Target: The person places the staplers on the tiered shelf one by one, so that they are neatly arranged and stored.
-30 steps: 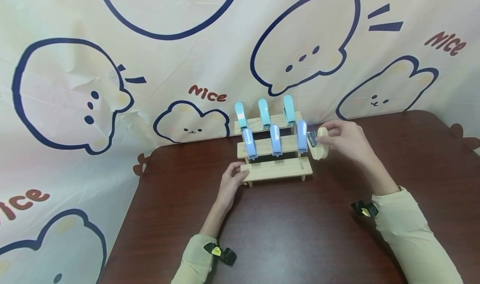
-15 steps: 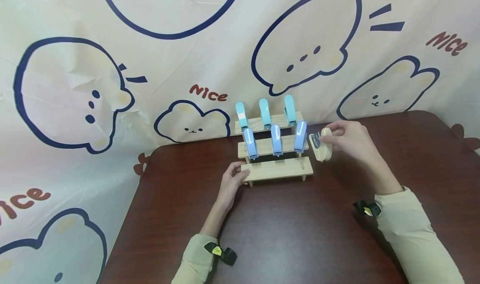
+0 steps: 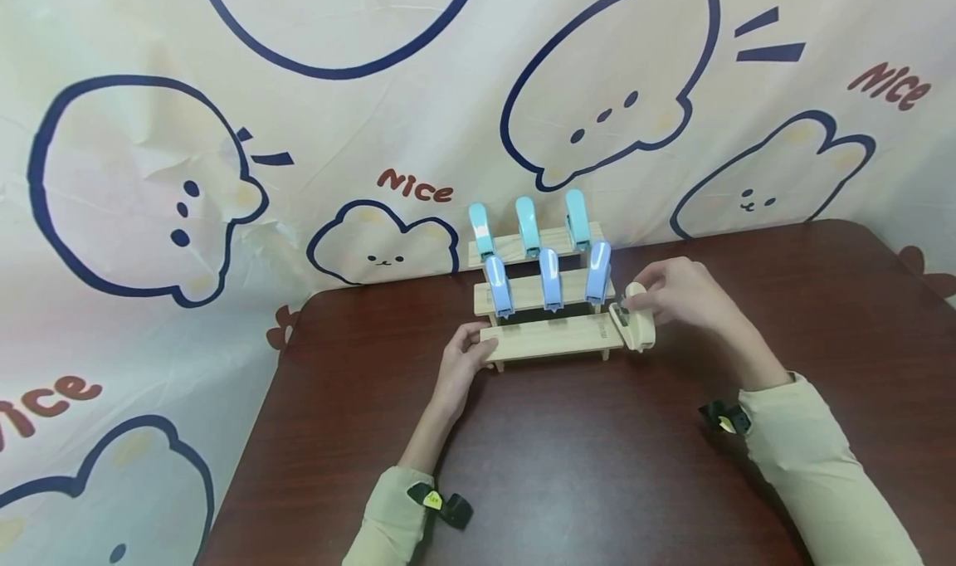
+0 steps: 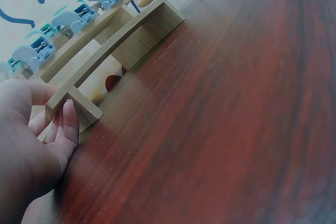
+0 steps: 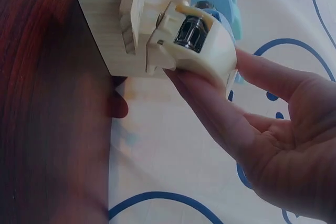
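Note:
My right hand (image 3: 690,300) pinches a cream item, likely a small stapler (image 3: 638,325), at the right end of the bottom tier of a three-tier wooden stand (image 3: 548,339). The right wrist view shows the stapler's (image 5: 218,51) metal mechanism. Whether it touches the tier, I cannot tell. At the tier's left end, my left hand (image 3: 457,367) grips the board, with fingers (image 4: 68,124) curled at its edge in the left wrist view. Three blue staplers (image 3: 550,277) line the middle tier, and three turquoise staplers (image 3: 527,226) stand on the top one.
The stand is on a dark brown wooden table (image 3: 568,450). Close behind it hangs a pale cloth (image 3: 418,118) with cartoon outlines. Black straps (image 3: 728,417) circle both cuffs.
My right hand has brought the cream stapler down from beside the middle tier to the bottom tier's right end. The rightmost blue stapler tilted slightly. My left hand stays in place.

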Motion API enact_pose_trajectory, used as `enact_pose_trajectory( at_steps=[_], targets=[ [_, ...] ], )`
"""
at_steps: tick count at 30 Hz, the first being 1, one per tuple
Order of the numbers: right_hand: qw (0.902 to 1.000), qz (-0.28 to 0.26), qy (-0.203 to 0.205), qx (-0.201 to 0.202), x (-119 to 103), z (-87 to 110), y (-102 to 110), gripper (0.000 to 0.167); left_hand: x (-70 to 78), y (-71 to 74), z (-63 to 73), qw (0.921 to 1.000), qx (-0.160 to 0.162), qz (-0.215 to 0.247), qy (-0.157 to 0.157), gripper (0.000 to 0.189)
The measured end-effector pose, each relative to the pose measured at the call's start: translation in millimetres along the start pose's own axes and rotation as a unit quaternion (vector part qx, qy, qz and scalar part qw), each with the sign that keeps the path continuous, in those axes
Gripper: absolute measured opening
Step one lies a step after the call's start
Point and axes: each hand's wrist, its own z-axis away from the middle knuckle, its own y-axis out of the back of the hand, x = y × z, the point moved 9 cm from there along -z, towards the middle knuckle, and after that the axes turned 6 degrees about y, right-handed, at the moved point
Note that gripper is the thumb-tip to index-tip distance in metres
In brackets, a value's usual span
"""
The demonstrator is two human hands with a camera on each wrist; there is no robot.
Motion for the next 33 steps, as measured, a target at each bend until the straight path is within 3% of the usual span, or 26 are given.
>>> enact_pose_trajectory(
  at_steps=[16, 26, 33],
  targets=[
    [0.9998, -0.020, -0.005, 0.008, -0.1, -5.0, -15.2, 0.045, 0.9, -0.8, -1.3, 1.0000, 0.001, 0.000, 0.002, 0.039],
    [0.9969, -0.076, -0.006, -0.017, 0.2, -7.0, -22.0, 0.040, 0.0, 1.5, -1.3, 1.0000, 0.004, -0.002, 0.001, 0.038],
    [0.9969, -0.076, -0.013, -0.015, 2.0, -6.7, -22.1, 0.041, -0.7, 0.2, -0.7, 1.0000, 0.000, 0.001, 0.003, 0.036]
  ],
)
